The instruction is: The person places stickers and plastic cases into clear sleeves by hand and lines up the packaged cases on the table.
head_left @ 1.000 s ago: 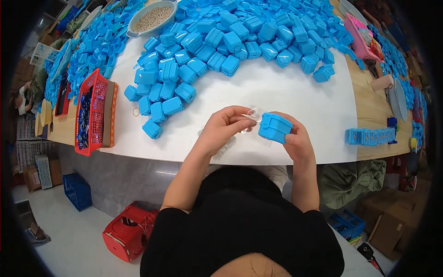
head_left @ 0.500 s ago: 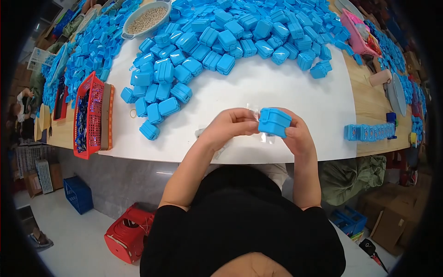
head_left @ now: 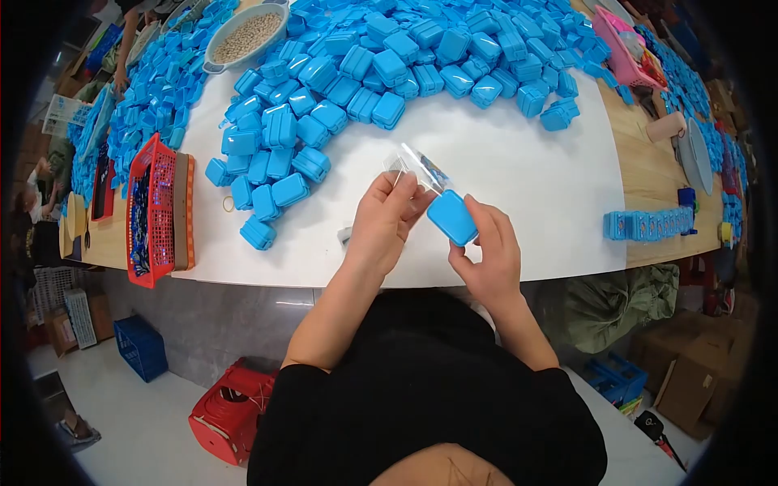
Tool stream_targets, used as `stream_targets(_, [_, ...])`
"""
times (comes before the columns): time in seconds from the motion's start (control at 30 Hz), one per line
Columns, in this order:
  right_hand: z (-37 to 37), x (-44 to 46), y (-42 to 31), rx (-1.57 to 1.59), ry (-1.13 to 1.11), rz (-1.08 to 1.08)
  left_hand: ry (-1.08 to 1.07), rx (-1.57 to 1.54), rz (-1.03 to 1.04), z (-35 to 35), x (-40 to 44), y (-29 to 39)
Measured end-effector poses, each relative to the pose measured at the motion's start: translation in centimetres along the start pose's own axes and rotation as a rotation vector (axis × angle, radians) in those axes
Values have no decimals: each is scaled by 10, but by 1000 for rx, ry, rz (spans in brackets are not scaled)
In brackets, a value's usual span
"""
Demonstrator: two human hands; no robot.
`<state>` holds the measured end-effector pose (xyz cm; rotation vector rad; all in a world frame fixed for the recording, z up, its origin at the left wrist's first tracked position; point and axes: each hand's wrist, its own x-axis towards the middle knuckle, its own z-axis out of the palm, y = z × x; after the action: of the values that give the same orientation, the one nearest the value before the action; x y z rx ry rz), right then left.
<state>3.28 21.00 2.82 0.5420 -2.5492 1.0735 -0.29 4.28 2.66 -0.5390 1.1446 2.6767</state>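
Note:
My left hand (head_left: 387,212) pinches a clear plastic film with a printed patch (head_left: 426,168), which sticks up beyond my fingertips. In my right hand (head_left: 496,253) is a small blue case (head_left: 452,217), its smooth flat face turned up, gripped at its right and lower edges between thumb and fingers. The case's upper left edge lies close to my left fingers and the film; whether they touch is hard to tell. Beyond both hands, a large pile of similar blue cases (head_left: 389,110) curves across the white table surface (head_left: 519,178).
A red basket (head_left: 162,212) stands at the left, a bowl of beige pellets (head_left: 247,39) at the upper left. On the right are a row of blue cases (head_left: 648,225), a pink basket (head_left: 620,53) and a grey plate (head_left: 697,155). A person's arm (head_left: 126,49) reaches in at the upper left.
The blue case has turned so its flat face shows, and moved slightly left. My left hand has lifted the clear film up and away from me. Another person's arm has appeared at the upper left.

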Motion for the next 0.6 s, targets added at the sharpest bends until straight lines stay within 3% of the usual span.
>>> stream_targets(0.07, [1, 1, -1, -34, -5, 28, -26, 54, 58, 1, -7, -1])
stream_targets(0.2, [5, -2, 0, 5, 72, 3, -102, 715, 545, 9, -23, -17])
stream_targets(0.4, [19, -6, 15, -119, 197, -187, -77, 306, 270, 20, -21, -19])
stream_targets(0.53, [22, -10, 18, -20, 378, -297, -218, 964, 673, 5, -27, -18])
stream_targets(0.57, [24, -11, 19, -21, 380, -294, -221, 967, 671, 6, -27, -18])
stream_targets(0.6, [25, -11, 19, -30, 383, -295, -204, 797, 519, 10, -27, -19])
